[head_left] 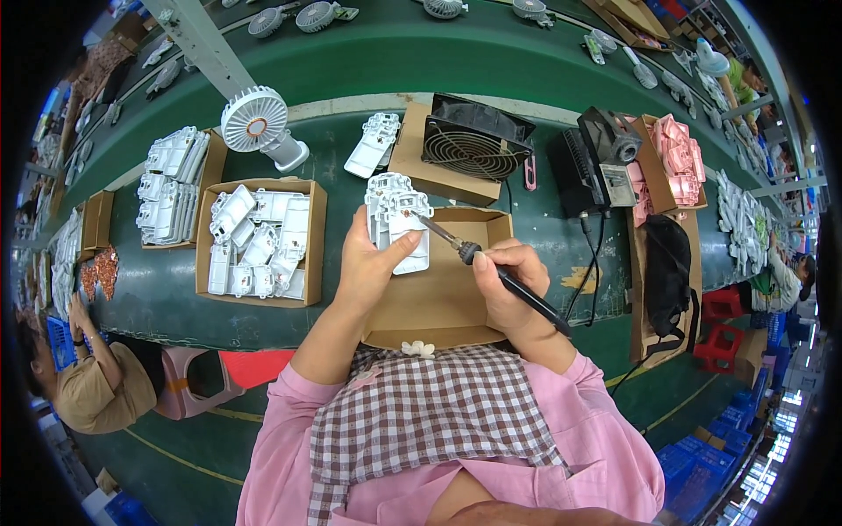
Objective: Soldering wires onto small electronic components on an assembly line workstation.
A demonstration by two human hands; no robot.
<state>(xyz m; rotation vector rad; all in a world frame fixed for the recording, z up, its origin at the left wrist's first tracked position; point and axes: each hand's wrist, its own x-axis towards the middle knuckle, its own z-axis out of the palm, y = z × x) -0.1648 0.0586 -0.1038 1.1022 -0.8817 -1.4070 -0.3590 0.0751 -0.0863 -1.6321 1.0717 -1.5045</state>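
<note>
My left hand is closed on a white plastic housing, thumb across its face. A small copper-coloured spot shows on the part's upper area. In my right hand is a soldering iron with a black handle, gripped like a pen. Its metal tip points up and left and meets the housing, or comes very close; I cannot tell which. Both hands are above a shallow cardboard box. Behind the held part, another white housing leans at the edge of a piece of cardboard.
A box of white housings and a stacked box stand left, by a white fan. Ahead is a black extractor fan. Rightward are a black soldering station with cable and pink parts. A co-worker sits left.
</note>
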